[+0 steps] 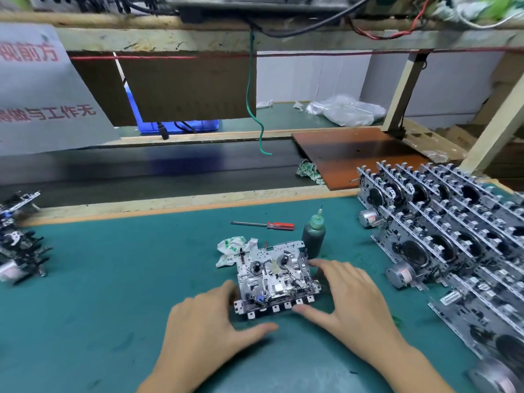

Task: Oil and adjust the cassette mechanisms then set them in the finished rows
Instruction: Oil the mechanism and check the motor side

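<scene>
Hands frame a single cassette mechanism (276, 277) lying flat on the green bench mat (119, 279) in the head view, the one camera I have on this station. My left hand (211, 324) rests at the unit's near-left corner with fingers relaxed and spread, gripping nothing; my right hand (350, 296) covers the right edge, fingers laid over the chassis side and thumb against the front row of key tabs, a steadying touch rather than a firm hold as far as I can judge. Just behind the mechanism stands the dark oil bottle (313, 236) with its needle tip upright, and beyond it lies the red-handled screwdriver (263, 224); a crumpled printed rag (234, 248) sits at the unit's far-left corner. The finished rows (442, 222) of mechanisms stand on edge to my right, motors facing out, while a blurred cluster of further units (17, 245) waits at far left. The piece looks squared up for oiling or adjustment, so I would pin it with the left hand, free the right for the bottle, and touch only a small drop to each pivot, keeping oil off belts and heads. Motion blur hides the finer contact points.
</scene>
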{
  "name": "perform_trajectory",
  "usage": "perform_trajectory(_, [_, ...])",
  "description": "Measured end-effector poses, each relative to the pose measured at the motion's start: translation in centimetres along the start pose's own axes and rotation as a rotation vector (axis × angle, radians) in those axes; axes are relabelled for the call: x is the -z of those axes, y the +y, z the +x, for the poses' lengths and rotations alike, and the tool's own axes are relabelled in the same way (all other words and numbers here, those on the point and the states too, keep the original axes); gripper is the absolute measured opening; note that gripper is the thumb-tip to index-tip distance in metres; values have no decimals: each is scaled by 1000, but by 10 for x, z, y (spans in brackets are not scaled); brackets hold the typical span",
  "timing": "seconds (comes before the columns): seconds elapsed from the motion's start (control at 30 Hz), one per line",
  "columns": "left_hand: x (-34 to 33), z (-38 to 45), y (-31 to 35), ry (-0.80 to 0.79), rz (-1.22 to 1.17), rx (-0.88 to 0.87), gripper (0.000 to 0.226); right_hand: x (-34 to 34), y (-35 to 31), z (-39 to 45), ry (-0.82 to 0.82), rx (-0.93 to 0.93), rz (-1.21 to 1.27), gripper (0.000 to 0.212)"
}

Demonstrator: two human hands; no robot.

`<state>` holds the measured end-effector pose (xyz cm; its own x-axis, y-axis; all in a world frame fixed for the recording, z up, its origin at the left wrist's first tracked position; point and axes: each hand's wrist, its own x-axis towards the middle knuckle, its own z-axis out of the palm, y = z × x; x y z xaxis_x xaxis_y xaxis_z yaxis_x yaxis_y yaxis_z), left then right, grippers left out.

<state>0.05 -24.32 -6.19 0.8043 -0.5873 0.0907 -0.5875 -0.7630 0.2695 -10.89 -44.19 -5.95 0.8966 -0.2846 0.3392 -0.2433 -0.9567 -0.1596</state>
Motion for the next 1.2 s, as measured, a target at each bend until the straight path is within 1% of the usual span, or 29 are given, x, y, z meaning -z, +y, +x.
perform_trajectory(0.07, [-6, -1, 6, 52, 45, -12, 70, -4, 1, -1, -9, 35, -26, 68])
perform_trajectory(0.17, [-11, 1, 5, 138, 23, -7, 75, -5, 6, 0, -29, 80, -14, 64])
perform_trajectory(0.23, [-11, 4, 1, 182, -4, -33, 76, -5, 11, 1, -52, 95, 47, 61])
perform_trajectory(0.37, [-10, 7, -4, 293, -13, -113, 64, -6, 20, 2, -146, 61, 242, 56])
perform_trajectory(0.47, [-8, 7, -3, 302, -38, -133, 59, -7, 20, 2, -88, 73, 258, 52])
perform_trajectory(0.57, [-9, 7, -2, 339, -53, -165, 59, -10, 12, 2, 7, 116, 136, 57])
perform_trajectory(0.67, [-9, 8, -2, 350, -63, -158, 52, -15, 7, 4, 69, 129, 36, 54])
perform_trajectory(0.77, [-8, 9, -2, 358, -93, -174, 53, -18, 8, 9, 92, 129, 18, 50])
perform_trajectory(0.87, [-8, 6, 0, 342, -89, -199, 56, -20, 10, 11, 98, 175, -1, 48])
perform_trajectory(1.0, [-8, 5, 1, 322, -66, -156, 58, -22, 10, 10, 147, 235, -29, 46])
perform_trajectory(1.2, [-14, 7, 4, 372, -69, -107, 55, -24, 9, 11, 164, 233, 11, 44])
